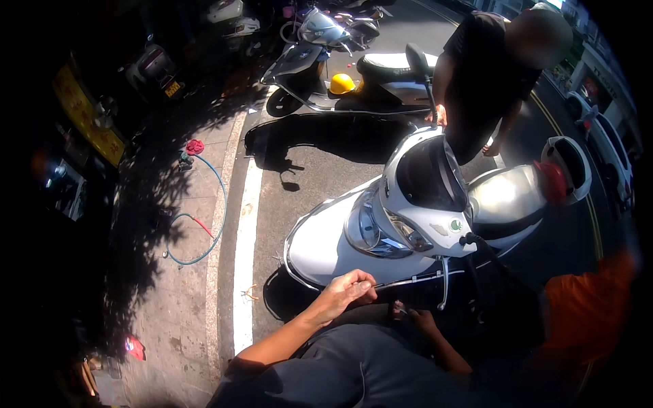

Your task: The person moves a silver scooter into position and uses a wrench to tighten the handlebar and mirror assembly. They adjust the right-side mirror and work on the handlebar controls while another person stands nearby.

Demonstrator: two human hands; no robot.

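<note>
A white scooter [320,248] stands in front of me, with a windowed front cowl [422,170], a handlebar lever and a seat with a red item behind it. My left hand [347,296] is raised beside the lower front edge of the scooter with its fingers curled; what they hold, if anything, is hidden. Lower and to the right, in shadow, my right hand [415,315] is closed on a small object too dark to name. A person in dark clothes [483,81] stands across the scooter, one hand [439,115] at its handlebar area.
Another scooter [394,62] with a yellow helmet [342,83] is parked behind. A coiled hose [221,190], red cloth [194,146] and small tool [249,292] lie at left. Orange fabric [585,306] fills the lower right. Cars [609,143] line the road.
</note>
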